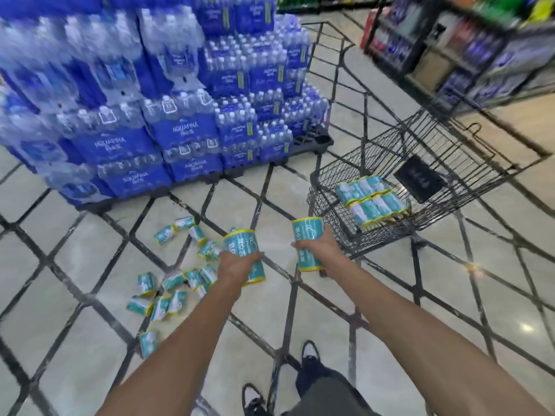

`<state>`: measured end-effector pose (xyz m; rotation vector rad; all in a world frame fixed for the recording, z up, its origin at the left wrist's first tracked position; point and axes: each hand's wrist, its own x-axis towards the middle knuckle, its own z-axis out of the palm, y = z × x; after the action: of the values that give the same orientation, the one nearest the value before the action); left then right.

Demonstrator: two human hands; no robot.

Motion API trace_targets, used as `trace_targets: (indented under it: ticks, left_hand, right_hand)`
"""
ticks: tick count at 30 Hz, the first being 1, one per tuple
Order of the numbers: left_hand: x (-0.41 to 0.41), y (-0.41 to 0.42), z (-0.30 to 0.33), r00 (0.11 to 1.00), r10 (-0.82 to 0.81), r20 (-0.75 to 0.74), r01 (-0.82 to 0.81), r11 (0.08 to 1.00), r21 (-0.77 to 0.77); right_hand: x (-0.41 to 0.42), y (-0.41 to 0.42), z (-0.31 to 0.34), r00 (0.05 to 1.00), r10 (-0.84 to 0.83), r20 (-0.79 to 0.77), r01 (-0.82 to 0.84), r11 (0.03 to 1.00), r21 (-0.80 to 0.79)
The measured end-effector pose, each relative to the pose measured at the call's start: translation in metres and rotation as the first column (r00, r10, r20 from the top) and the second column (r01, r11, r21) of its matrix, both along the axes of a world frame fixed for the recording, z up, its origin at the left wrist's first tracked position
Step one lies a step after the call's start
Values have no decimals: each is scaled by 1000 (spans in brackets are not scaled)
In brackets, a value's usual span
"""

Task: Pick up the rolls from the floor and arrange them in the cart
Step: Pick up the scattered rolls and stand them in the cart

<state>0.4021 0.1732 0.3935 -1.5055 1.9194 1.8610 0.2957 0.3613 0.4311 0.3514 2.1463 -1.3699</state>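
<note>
stacked water bottle packs (144,94) on pallets | blurred drink shelves (468,52) | diamond-patterned tiled floor (90,241)

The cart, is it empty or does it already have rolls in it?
Not empty. The cart holds two neat rows of teal rolls lying flat on its floor; most of the basket is bare wire.

Both my arms are stretched out forward, bare forearms roughly parallel. My left hand (237,264) is wrapped around a roll (245,255) at its lower half, knuckles up. My right hand (319,249) grips the other roll (309,247) around its middle (fingers curled over the front).
</note>
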Motion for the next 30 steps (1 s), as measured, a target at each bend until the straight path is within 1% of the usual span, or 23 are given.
trace_targets:
  ticks: [3, 8, 12, 18, 21, 24, 30]
  left_hand:
    - [-24, 46, 7, 1000, -17, -13, 17, 1000, 16]
    - [-81, 137, 8, 999, -31, -45, 34, 998, 62]
    - [-137, 209, -10, 999, -34, -9, 34, 998, 56]
    - [-206, 301, 3, 998, -20, 60, 17, 998, 60]
    - [-239, 326, 1, 996, 0, 86, -4, 999, 39]
    - [-274, 335, -8, 994, 32, 102, -37, 999, 40]
    - [-359, 321, -38, 984, 92, 149, -99, 994, 40]
  right_hand:
    - [-17, 48, 1, 999, -36, 6, 36, 999, -4]
    - [-63, 140, -14, 995, -96, 25, 96, 995, -13]
    - [-112, 219, -16, 994, -95, 51, 97, 995, -35]
    - [-189, 311, -25, 992, -81, 92, 84, 996, -32]
    - [-224, 328, -26, 991, -65, 114, 69, 997, -25]
    - [-263, 328, -33, 996, -18, 86, 19, 1000, -20]
    - [-347, 299, -64, 982, 134, 136, -135, 991, -1]
